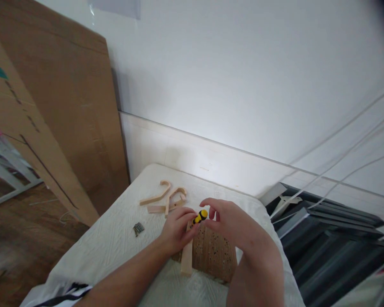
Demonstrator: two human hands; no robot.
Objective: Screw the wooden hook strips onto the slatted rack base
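Note:
A yellow-and-black screwdriver (199,217) points its yellow handle end up towards me. My left hand (178,229) is closed around its lower part, fingers and thumb meeting near a pale wooden strip (187,258). That strip lies across a brown, speckled wooden block (214,251). Curved but apart, the fingers of my right hand (225,217) are beside the handle end, with a gap showing between them. The screwdriver's tip is hidden by my left hand.
On the white cloth-covered table (105,247) lie several screws (138,229) and pale wooden hook pieces (158,197). A large cardboard box (73,106) stands at the left. Dark panels (333,243) lean at the right, with white cables (348,125) above, against a white wall (230,76).

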